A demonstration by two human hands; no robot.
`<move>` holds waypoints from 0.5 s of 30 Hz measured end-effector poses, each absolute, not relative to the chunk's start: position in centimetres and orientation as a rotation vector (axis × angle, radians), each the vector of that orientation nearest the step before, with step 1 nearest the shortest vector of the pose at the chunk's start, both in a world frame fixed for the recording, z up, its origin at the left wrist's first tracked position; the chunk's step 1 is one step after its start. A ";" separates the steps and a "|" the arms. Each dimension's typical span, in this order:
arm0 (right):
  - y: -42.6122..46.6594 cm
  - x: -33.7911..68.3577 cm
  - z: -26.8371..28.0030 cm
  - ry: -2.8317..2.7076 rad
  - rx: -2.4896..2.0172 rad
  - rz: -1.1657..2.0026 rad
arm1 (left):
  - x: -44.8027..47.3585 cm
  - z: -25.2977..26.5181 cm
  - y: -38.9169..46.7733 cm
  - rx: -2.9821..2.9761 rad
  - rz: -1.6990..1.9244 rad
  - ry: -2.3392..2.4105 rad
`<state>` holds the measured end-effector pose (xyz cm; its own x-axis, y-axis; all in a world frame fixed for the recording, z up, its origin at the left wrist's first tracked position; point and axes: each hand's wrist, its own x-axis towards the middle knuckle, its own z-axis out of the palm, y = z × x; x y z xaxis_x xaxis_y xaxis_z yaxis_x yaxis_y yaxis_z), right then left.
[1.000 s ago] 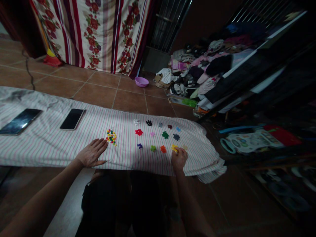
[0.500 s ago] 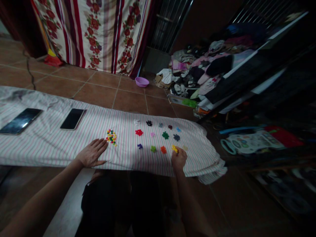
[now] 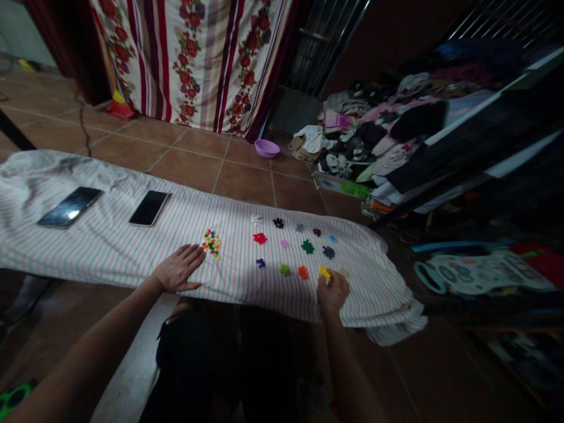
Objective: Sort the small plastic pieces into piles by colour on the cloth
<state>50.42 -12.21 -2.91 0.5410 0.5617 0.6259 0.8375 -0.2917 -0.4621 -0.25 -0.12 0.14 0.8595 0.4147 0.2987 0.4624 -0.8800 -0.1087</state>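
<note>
My left hand lies flat on the striped cloth, fingers stretched out. Its fingertips reach the edge of a mixed pile of small yellow, red, green and white pieces. Over on the right, my right hand is closed, with its fingertips at a group of small yellow pieces; what sits between them is hidden. A pale beige group lies just beyond that hand. Nearby are orange pieces, lime green pieces, purple pieces, red pieces and dark green pieces.
Two phones, one dark and one pale-edged, rest on the striped cloth at left. Black pieces lie in the back row. A purple basin stands on the tiled floor near heaped clothes.
The view has shifted, so the cloth and everything on it appear farther right. Both hands keep their places, the left by the mixed pile and the right at the yellow pieces.
</note>
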 end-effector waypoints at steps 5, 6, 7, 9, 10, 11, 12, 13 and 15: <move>-12.2 49.7 -2.3 -1.072 -1.956 -0.506 | -0.3 0.2 -0.1 -2.868 -0.370 -0.681; -12.1 49.5 -2.1 -1.057 -1.948 -0.521 | -0.3 0.3 -0.1 -2.871 -0.362 -0.686; -12.1 49.2 -1.9 -1.047 -1.940 -0.533 | -0.3 0.2 -0.1 -2.874 -0.359 -0.689; -11.9 48.7 -1.5 -1.044 -1.920 -0.551 | -0.2 0.2 -0.1 -2.873 -0.362 -0.687; -11.7 48.3 -1.3 -1.053 -1.906 -0.558 | -0.2 0.1 -0.1 -2.870 -0.366 -0.686; -11.5 48.0 -1.0 -1.068 -1.891 -0.562 | -0.2 0.1 -0.1 -2.868 -0.370 -0.685; -11.3 47.6 -0.7 -1.090 -1.872 -0.562 | -0.2 0.0 -0.1 -2.867 -0.372 -0.688; -11.0 47.1 -0.4 -1.114 -1.852 -0.560 | -0.2 0.0 -0.1 -2.868 -0.372 -0.692; -10.4 46.1 0.1 -1.164 -1.815 -0.536 | -0.3 -0.2 0.0 -2.872 -0.371 -0.697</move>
<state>46.05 -10.43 0.12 0.4657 0.4954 0.7333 0.8793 -0.1652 -0.4467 -0.27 -0.03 -0.17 0.8604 0.4280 0.2766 0.4684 -0.8781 -0.0982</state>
